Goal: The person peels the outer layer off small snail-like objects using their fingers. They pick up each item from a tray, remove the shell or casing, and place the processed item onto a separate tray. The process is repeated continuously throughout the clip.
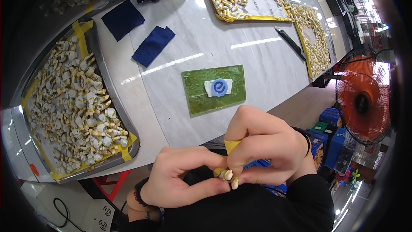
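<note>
In front of my chest, at the table's near edge, both hands meet with fingertips pinched. My left hand (186, 175) is closed on a small white-and-yellow piece (223, 173) with a pale rounded tip. Close beside it, my right hand (270, 150) pinches a second small white-and-yellow piece (234, 183). Whether the two pieces touch is hard to see, as the fingers cover parts of them. Yellow tape (232, 146) wraps a finger of my right hand. Beyond the hands a green translucent slab (195, 103) lies on the table, bearing a white pad with a round blue disc (219, 87).
A large yellow-taped tray (133, 139) of similar pieces stands at left. Two more piece-filled trays, one taped yellow (253, 17), lie at the far right, near a black-handled cutter (292, 44). Blue cloths (153, 46) lie at the back left. An orange fan (364, 99) stands right.
</note>
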Tool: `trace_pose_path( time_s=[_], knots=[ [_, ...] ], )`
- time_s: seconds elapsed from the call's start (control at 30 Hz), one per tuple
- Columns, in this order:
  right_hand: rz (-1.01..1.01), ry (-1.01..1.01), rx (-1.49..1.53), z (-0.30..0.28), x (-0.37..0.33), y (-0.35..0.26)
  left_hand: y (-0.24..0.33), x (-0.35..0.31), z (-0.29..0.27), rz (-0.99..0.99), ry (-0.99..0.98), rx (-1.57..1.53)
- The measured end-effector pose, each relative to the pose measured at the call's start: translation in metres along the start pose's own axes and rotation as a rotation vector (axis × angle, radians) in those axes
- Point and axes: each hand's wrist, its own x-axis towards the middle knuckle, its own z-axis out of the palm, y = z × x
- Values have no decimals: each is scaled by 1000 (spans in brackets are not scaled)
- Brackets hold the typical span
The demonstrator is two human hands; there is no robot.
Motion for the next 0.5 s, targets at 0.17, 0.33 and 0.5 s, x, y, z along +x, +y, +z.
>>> trace_pose_path(
  time_s=[0.17,0.33,0.5],
  knots=[
    [-19,6,-22,0,0,0,3,-2,1,-50,4,-23],
    [1,16,68,-4,-3,-2,1,-4,0,-46,25,-111],
    [17,32,100,-1,-5,-1,-1,-3,1,-13,10,-149]
  ],
)
